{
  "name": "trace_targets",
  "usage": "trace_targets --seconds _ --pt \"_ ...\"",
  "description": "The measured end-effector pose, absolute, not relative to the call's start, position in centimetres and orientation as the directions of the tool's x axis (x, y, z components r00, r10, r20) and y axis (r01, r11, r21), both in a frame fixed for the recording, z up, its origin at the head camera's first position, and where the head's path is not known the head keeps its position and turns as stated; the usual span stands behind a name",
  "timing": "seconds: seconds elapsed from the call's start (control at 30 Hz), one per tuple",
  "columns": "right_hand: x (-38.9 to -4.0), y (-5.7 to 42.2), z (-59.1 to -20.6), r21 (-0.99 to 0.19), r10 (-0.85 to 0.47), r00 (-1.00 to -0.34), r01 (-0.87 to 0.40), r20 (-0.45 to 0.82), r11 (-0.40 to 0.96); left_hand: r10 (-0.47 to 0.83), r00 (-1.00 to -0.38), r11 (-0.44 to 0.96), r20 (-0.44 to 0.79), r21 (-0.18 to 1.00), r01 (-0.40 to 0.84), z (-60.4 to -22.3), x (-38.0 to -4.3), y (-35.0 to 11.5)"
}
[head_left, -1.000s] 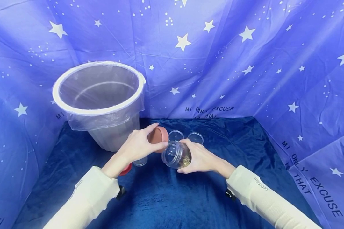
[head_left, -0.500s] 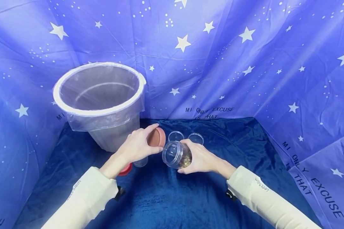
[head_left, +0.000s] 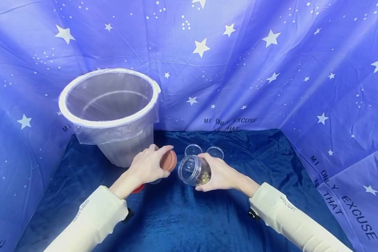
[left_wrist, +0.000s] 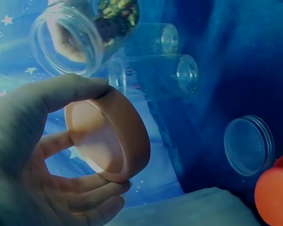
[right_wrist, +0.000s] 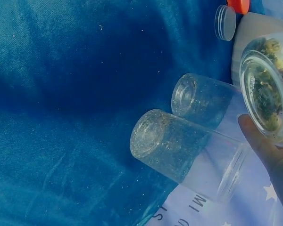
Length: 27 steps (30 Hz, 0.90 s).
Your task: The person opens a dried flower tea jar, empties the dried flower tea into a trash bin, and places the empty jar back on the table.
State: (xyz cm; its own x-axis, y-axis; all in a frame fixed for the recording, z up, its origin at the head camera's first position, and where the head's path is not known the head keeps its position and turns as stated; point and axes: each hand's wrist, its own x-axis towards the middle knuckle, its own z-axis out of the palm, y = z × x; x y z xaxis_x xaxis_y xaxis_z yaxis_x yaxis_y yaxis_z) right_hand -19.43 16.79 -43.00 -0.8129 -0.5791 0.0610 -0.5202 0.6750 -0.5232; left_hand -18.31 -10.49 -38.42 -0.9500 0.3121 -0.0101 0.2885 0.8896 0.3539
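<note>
My left hand (head_left: 143, 166) pinches a brownish-orange round lid (left_wrist: 127, 136) between thumb and fingers, its hollow side showing in the left wrist view. To its right, my right hand (head_left: 220, 174) grips a clear jar (head_left: 189, 170), tilted with its uncovered mouth toward the left hand. Dried yellowish-green and dark bits (left_wrist: 117, 14) lie inside that jar. The lid and the jar are apart. Behind the right hand, two more clear jars without lids (right_wrist: 179, 148) stand upright on the cloth.
A large white bin (head_left: 108, 123) with a clear plastic liner stands at the back left. Near it, partly behind the left hand, lie a clear lid (left_wrist: 247, 146) and a red lid (left_wrist: 276, 195). Dark blue cloth (head_left: 189, 220) covers the surface; starry fabric (head_left: 255, 70) surrounds it.
My left hand has drawn the brownish-orange lid left and slightly down, away from the jar's mouth. My right hand and its jar have stayed nearly still.
</note>
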Motion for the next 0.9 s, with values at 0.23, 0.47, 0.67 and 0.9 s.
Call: trace_targets --seconds 0.23,0.47,0.67,0.9 --pt "-19.4 16.8 -42.8 -0.529 -0.582 -0.81 -0.525 0.07 0.667 0.319 -0.948 0.903 -0.014 0.307 0.3 -38.8 -18.1 -11.3" --pt "-19.4 16.8 -42.6 -0.539 -0.581 -0.811 -0.52 0.068 0.663 0.342 -0.939 0.909 -0.024 0.261 0.325 -39.3 -17.9 -12.1" --pt "-19.5 16.8 -42.6 -0.537 -0.581 -0.811 -0.52 0.067 0.665 0.373 -0.928 0.904 -0.02 0.232 0.359 -39.5 -17.6 -13.0" --pt "-19.5 16.9 -42.6 -0.533 -0.581 -0.811 -0.523 0.071 0.665 0.387 -0.92 0.911 -0.065 0.18 0.371 -40.7 -17.0 -13.7"
